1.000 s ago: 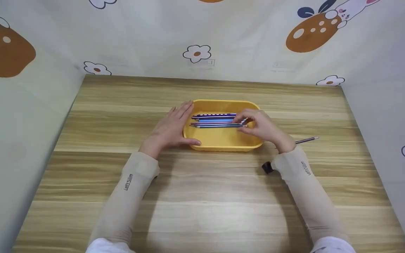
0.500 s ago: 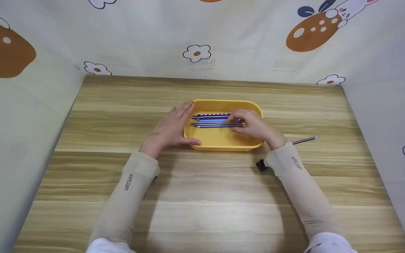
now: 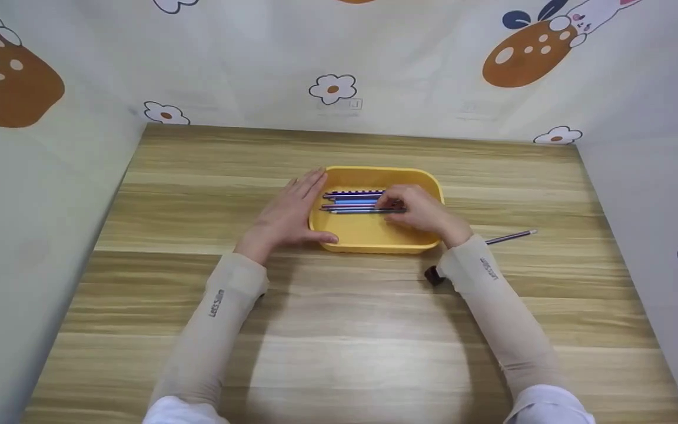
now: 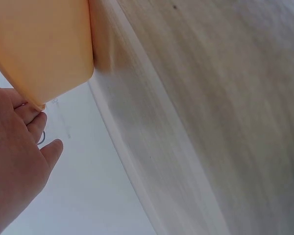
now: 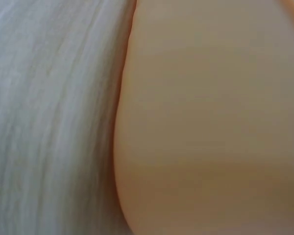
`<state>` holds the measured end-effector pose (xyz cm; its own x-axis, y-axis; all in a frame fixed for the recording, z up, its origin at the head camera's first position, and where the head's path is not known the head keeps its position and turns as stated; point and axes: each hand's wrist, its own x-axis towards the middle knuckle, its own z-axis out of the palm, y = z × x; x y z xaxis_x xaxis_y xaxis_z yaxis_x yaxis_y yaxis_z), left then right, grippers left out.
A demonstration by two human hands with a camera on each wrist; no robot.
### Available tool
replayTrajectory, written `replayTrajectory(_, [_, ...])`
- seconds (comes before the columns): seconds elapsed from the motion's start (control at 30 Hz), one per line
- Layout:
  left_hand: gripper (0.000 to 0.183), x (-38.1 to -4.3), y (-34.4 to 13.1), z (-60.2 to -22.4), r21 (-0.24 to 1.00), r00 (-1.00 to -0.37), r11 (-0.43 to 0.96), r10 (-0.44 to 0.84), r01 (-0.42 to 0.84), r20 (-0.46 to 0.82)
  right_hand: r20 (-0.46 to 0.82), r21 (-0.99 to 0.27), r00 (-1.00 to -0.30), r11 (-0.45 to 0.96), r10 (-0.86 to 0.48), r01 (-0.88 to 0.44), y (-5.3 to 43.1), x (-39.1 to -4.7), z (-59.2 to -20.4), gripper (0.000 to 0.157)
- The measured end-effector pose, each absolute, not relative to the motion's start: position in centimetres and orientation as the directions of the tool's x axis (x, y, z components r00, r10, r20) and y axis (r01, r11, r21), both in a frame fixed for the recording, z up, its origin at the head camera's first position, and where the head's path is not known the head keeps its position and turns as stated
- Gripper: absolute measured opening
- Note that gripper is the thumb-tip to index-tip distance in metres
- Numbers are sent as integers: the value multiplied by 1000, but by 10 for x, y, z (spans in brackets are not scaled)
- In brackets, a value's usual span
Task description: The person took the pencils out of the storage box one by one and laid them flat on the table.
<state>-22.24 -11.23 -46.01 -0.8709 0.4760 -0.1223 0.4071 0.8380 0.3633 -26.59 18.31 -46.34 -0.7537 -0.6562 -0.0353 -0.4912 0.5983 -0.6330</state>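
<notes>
A yellow plastic basket (image 3: 368, 229) stands mid-table with several pencils (image 3: 354, 202) lying side by side in it, in blue, purple and reddish tones. My left hand (image 3: 286, 215) rests against the basket's left end, fingers straight along the rim and thumb over the front corner. In the left wrist view, fingertips of that hand (image 4: 17, 152) meet the basket's rim (image 4: 41, 105). Reaching inside, my right hand (image 3: 418, 209) pinches the right end of the teal pencil (image 3: 354, 212) nearest the front. The right wrist view shows only the basket's outer wall (image 5: 210, 107) and tabletop.
One more dark pencil (image 3: 511, 237) with a pale tip lies on the wooden table (image 3: 345, 341), right of the basket by my right sleeve. Patterned cloth walls (image 3: 245, 76) enclose the table at the back and both sides.
My right hand has moved a little left inside the basket, its fingers staying at the pencils' right ends. My left hand and the basket have stayed in place.
</notes>
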Motion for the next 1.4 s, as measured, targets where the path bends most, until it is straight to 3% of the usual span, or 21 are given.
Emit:
replayTrajectory(0.33, [125, -222, -112, -459, 361, -874, 845, 466, 394, -136, -76, -602, -766, 642, -639, -476, 177, -268, -466, 19])
replayTrajectory(0.9, [125, -222, -112, -460, 351, -869, 839, 480, 417, -116, -65, -522, -716, 635, -695, -570, 176, -269, -472, 17])
replayTrajectory(1.4, [126, -223, -112, -460, 342, -866, 839, 486, 424, -119, -74, -614, -711, 594, -699, -520, 177, -267, -467, 18])
